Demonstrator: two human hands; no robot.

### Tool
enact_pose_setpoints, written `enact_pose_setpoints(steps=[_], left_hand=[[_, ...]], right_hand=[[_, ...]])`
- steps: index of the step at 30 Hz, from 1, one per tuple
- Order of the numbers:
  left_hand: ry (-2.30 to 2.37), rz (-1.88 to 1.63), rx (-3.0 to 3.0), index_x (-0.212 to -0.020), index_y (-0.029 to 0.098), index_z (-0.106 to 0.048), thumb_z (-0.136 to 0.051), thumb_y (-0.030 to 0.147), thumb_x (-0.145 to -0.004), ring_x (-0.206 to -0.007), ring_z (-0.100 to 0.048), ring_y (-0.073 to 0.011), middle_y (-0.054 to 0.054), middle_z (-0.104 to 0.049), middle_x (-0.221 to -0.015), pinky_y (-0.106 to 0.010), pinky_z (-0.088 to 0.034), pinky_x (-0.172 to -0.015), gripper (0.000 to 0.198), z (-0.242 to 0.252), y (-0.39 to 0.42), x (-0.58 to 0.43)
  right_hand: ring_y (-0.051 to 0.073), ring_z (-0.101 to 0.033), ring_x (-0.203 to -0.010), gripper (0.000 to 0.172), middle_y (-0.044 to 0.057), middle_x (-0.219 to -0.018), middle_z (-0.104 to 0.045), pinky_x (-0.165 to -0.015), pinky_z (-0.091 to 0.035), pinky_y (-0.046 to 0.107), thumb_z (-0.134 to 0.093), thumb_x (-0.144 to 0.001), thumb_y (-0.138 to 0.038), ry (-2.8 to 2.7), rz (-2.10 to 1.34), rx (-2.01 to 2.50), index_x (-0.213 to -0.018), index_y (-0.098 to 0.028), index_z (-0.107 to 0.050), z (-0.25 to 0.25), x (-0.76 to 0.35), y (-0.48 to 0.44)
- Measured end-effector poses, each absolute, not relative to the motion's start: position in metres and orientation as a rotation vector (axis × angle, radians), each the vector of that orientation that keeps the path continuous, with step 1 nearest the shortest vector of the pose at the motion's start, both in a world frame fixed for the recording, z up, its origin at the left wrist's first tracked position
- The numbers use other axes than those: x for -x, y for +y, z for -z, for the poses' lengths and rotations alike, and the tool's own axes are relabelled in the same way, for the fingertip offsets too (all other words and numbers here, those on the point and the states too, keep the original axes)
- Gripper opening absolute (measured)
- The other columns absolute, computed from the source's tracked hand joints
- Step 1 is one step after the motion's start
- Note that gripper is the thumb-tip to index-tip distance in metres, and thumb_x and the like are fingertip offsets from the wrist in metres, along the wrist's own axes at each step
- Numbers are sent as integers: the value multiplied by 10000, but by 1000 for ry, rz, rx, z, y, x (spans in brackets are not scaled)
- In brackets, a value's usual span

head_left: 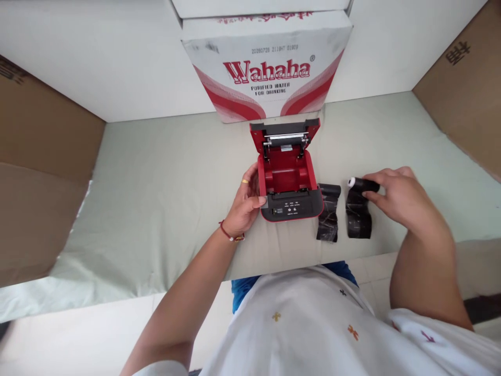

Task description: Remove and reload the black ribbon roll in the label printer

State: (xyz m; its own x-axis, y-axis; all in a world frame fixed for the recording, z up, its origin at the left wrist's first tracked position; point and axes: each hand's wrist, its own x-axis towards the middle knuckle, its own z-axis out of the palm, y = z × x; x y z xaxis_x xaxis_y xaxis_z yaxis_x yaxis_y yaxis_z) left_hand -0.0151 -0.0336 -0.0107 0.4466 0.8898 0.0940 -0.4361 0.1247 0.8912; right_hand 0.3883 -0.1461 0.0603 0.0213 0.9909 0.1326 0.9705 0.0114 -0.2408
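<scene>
A small red and black printer point(288, 180) sits on the table with its lid swung open, showing an empty red paper bay. My left hand point(247, 201) rests against its left side, fingers curled on the casing and thumb at the front corner. My right hand point(393, 196) pinches a roll in black wrap point(363, 184), its white end showing, lifted just above a crumpled black wrapper point(359, 215). A second black wrapper point(327, 211) lies beside the printer's right side.
A white and red Wahaha water carton point(270, 62) stands right behind the printer. Brown cardboard panels point(37, 172) flank the pale green table cloth point(164, 198) at left, and another cardboard panel point(465, 83) at right. The table's near edge runs just above my shirt.
</scene>
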Motion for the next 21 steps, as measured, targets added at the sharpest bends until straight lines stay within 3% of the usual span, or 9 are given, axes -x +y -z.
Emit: enact_pose_setpoints(steps=[4,11,14,17,21], left_hand=[[544,-1042,-1038,-1596,414,-680,-1053,584,-760,-1742,-485,-401,-38,-603,-1789,-572,-447,-1438,931,11,-33,15],[539,-1056,-1014,-1581,409,-702,-1043,563,-762,-1736,-486,-394,-30,-615,-1781,-559,-437,-1441,900,9,-34,14],[533,-1061,-1009,-1579,408,-700,-1042,565,-762,-1743,-475,-401,-34,-609,-1786,-570,-420,-1450,899,11,-34,15],[520,-1050,-1016,-1593,407,-679,-1037,553,-780,-1749,-467,-400,-38,-597,-1796,-571,-413,-1451,900,11,-33,15],[512,-1037,-1014,-1602,399,-672,-1029,524,-799,-1731,-486,-391,-42,-607,-1784,-562,-422,-1440,888,10,-33,15]], right_hand=[[387,-632,-989,303,113,-1120,-840,-858,-575,581,-728,-1046,-448,-2114,-5,1847,-1300,-355,-865,-99,-368,-158],[339,-627,-939,241,125,-1028,-827,-787,-542,486,-726,-995,-227,-2352,-175,1715,-1182,-254,-875,-107,-293,-134],[336,-679,-952,273,111,-1066,-845,-807,-579,488,-741,-1032,-318,-2263,-257,1694,-1272,-272,-863,-117,-297,-138],[308,-739,-913,330,79,-1089,-849,-722,-595,437,-773,-1059,-480,-2120,-465,1682,-1340,-322,-843,-146,-312,-146],[220,-701,-792,294,49,-1131,-830,-655,-572,366,-828,-1024,-471,-2011,-751,1588,-1285,-344,-873,-178,-303,-140]])
